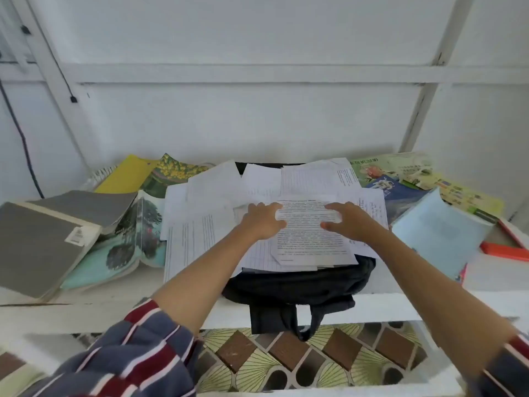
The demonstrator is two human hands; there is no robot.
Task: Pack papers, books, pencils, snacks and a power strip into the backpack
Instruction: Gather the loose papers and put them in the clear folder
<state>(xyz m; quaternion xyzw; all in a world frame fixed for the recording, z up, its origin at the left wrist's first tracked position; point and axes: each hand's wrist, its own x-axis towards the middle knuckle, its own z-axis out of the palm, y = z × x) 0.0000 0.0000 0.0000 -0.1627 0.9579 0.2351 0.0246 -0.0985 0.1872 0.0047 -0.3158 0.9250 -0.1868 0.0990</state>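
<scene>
A black backpack (300, 285) lies flat on the white shelf, its straps hanging over the front edge. A loose spread of white papers (217, 193) covers most of it. On top lies a printed sheet (306, 233). My left hand (262, 220) presses on that sheet's left edge, fingers curled over it. My right hand (347, 222) rests on its right side, fingers spread and thumb on the page. Both hands touch the paper from above.
Grey-covered books (43, 239) and a tree-picture book (128, 242) lie at the left, yellow and flower-cover books (151, 173) behind them. At the right are a light blue book (438, 230), illustrated books (398, 173) and an orange item (503, 249). The white wall rises close behind.
</scene>
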